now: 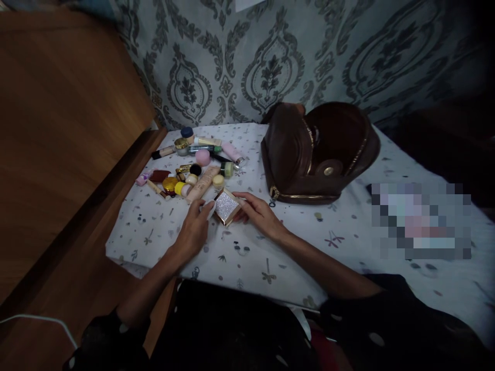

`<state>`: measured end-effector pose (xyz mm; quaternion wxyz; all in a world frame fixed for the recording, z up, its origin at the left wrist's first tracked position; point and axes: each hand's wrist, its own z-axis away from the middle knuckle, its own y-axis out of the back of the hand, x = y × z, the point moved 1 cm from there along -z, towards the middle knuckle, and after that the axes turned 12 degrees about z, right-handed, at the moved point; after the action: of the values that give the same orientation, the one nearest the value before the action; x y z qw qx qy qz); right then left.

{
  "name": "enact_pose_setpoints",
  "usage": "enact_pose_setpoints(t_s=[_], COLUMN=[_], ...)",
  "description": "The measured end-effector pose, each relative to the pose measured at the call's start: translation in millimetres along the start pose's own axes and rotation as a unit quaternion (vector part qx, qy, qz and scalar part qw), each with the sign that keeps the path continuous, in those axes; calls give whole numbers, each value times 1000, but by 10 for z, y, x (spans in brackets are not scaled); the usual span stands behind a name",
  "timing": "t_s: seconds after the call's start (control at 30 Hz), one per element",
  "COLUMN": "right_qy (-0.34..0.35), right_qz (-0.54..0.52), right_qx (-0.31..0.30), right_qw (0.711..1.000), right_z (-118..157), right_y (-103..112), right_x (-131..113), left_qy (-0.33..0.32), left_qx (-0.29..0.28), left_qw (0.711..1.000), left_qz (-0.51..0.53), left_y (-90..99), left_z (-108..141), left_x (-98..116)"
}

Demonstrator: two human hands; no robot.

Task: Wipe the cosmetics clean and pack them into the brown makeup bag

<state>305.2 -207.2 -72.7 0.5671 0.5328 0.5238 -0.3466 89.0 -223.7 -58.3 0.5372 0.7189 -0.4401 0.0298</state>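
A square glittery compact [227, 206] with gold edges is between my hands above the patterned cloth. My right hand [260, 212] holds its right side, fingers wrapped round the edge. At its left edge, my left hand [196, 224] pinches a small white piece [209, 208], perhaps a wipe or tissue. Just behind lie a beige tube [203, 184], a small jar with a cream lid [218, 181] and a yellow-lidded jar [180, 188].
More cosmetics, including a pink jar [202, 157] and a green tube [204, 149], lie at the back left. An open brown bag [288, 149] stands at the back right. A blurred item [419, 219] lies far right. Wooden furniture [69, 129] borders the left.
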Motion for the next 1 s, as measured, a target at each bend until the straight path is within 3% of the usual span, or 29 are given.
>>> enact_pose_setpoints(t_s=[0.23,0.5,0.7,0.83,1.0], right_qy=[1,-28,-84,-91,-78], right_qz=[4,-55,-221,-251,-266], right_qx=[-14,15,11,4,16], right_qw=[1000,998,972,964,961], right_z=[10,-15,-16,-14,-12], right_y=[8,25,40,46,60], right_x=[7,25,-72,-106,-101], left_qy=[-11,-75,-74,-30,-10], left_qx=[-17,-1,75,122,135], left_qw=[999,993,989,988,984], left_qz=[33,87,102,92,112], left_y=[-103,-91,53,113,87], left_z=[162,243,79,-86,-174], left_x=[283,326,376,343,354])
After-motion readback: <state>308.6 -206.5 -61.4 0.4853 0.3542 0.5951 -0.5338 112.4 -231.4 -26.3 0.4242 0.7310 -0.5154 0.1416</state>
